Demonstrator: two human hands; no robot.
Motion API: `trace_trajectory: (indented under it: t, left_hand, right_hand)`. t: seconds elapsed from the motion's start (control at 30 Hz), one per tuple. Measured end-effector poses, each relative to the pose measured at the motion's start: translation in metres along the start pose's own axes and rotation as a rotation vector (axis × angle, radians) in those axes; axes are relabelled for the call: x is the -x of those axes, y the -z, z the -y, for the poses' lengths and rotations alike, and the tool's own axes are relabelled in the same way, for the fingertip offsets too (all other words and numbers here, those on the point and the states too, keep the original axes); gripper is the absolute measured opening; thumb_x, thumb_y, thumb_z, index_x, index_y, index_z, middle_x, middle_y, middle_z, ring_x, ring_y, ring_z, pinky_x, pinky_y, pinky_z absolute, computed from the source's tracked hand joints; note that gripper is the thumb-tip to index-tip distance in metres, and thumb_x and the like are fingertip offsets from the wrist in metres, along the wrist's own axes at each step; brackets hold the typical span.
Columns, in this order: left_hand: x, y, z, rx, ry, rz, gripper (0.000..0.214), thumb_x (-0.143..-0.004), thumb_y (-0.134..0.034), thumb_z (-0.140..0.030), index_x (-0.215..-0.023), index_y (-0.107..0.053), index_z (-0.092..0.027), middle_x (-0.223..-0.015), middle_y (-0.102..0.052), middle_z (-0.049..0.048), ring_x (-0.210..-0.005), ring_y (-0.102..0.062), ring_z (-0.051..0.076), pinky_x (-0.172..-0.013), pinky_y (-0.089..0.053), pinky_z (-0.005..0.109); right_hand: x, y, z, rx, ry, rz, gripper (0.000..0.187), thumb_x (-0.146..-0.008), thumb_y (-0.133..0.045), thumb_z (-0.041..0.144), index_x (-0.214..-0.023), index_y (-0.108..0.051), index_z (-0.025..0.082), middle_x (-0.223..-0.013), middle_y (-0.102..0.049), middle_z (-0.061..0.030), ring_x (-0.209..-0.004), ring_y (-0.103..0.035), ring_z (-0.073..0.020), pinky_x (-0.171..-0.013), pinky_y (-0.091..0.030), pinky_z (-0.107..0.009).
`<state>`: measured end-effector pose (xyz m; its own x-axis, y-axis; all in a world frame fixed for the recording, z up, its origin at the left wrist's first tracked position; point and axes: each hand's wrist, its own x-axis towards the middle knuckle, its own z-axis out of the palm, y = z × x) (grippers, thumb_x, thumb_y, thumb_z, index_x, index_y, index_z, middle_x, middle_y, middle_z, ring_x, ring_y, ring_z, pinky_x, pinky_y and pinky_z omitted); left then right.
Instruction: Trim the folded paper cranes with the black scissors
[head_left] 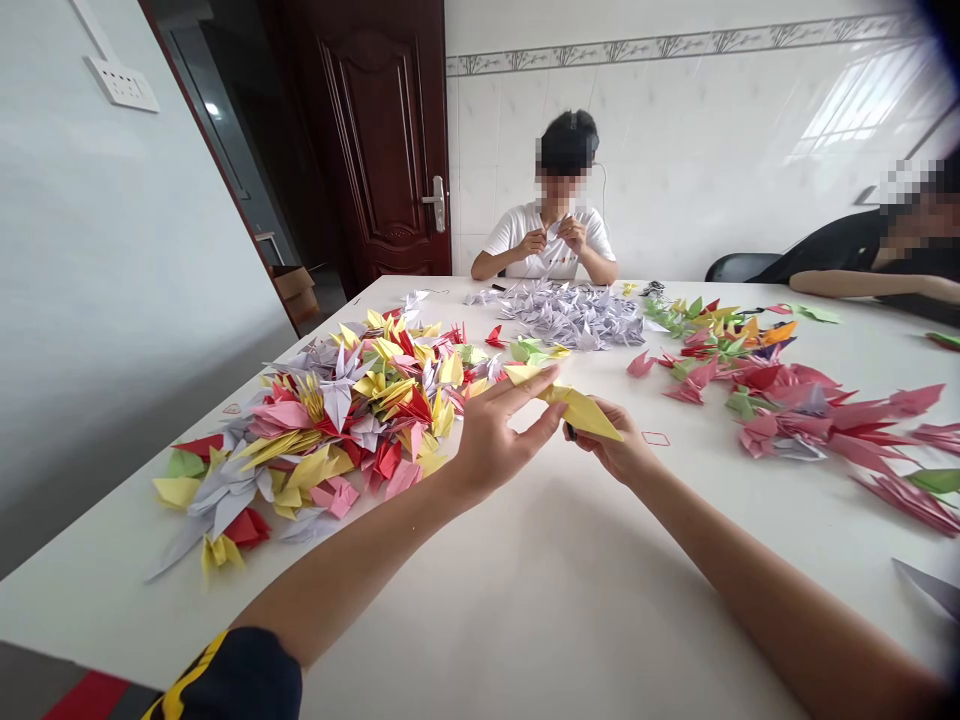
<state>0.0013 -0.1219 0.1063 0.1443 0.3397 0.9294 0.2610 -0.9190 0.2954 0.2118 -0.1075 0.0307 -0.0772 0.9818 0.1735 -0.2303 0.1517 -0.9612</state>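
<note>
A folded yellow paper piece (pixel 581 408) is held between both my hands above the white table (pixel 525 590). My left hand (pixel 499 435) pinches its left tip with thumb and forefinger. My right hand (pixel 619 450) is closed around its lower right part. Just left of my hands lies a big heap of folded paper cranes (pixel 337 420) in yellow, red, pink and lilac.
A pile of lilac cranes (pixel 574 315) lies at the far side before a seated person in a white shirt (pixel 555 245) folding paper. Pink, red and green cranes (pixel 795 410) spread at right, near another person's arm (pixel 862 285). A dark door (pixel 382 140) stands behind.
</note>
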Motion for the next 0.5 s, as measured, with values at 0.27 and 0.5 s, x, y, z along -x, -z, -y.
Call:
trace_trajectory:
  t: [0.27,0.5]
  left_hand:
    - [0.0010,0.0000,-0.0003,0.025,0.014,-0.003,0.038,-0.086,-0.071,-0.021,-0.125,-0.070,-0.022,-0.105,-0.078,0.0052,-0.081,-0.073,0.013,-0.080,-0.062,0.023]
    - [0.0013,0.0011,-0.0005,0.026,0.046,0.018,0.036,-0.088,-0.069,-0.023,-0.124,-0.070,-0.022,-0.103,-0.078,0.0049,-0.080,-0.073,0.013,-0.080,-0.061,0.023]
  right_hand:
    - [0.0009,-0.0012,0.0008,-0.001,-0.014,0.022,0.025,-0.065,-0.082,0.029,-0.086,-0.071,0.021,-0.072,-0.066,-0.0016,-0.059,-0.057,-0.0127,-0.049,-0.029,-0.025]
    - [0.0005,-0.0014,0.0015,0.061,0.011,0.023,0.028,-0.065,-0.082,0.032,-0.088,-0.069,0.021,-0.071,-0.065,-0.0023,-0.061,-0.058,-0.0157,-0.048,-0.031,-0.027]
